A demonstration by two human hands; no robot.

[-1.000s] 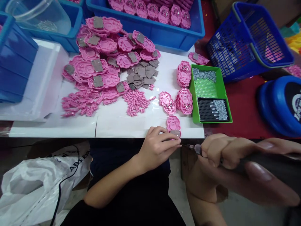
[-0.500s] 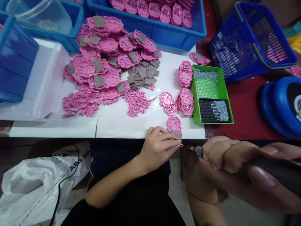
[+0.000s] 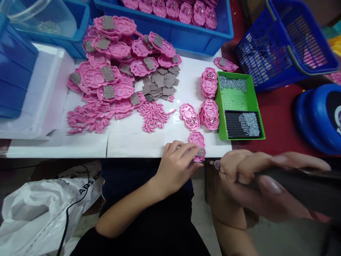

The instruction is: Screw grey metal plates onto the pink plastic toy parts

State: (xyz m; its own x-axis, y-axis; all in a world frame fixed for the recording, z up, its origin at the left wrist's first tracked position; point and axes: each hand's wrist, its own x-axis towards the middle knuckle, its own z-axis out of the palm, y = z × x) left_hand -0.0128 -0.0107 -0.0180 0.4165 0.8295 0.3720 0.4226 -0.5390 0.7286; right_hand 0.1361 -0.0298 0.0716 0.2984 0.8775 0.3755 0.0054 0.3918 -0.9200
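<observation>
My left hand (image 3: 177, 165) pinches a pink plastic shell (image 3: 197, 142) with a grey metal plate at the near edge of the white table sheet (image 3: 133, 142). My right hand (image 3: 255, 185) is wrapped round a dark powered screwdriver (image 3: 301, 192), held close to the camera, and its metal tip (image 3: 211, 163) points left at the shell's near end. Two small stacks of finished pink shells (image 3: 209, 113) and one single shell (image 3: 189, 116) lie just beyond.
A green tray (image 3: 250, 99) with loose screws and a black screw grid stands right of the shells. A big heap of pink shells (image 3: 117, 67), grey plates (image 3: 160, 83) and pink beads (image 3: 154, 115) covers the sheet. Blue bins (image 3: 176, 32), a blue basket (image 3: 287, 42) and a white bag (image 3: 45, 209) surround it.
My left hand has shifted its fingers further over the shell. The screwdriver tip has moved left, closer to the shell, and my right hand has come in with it.
</observation>
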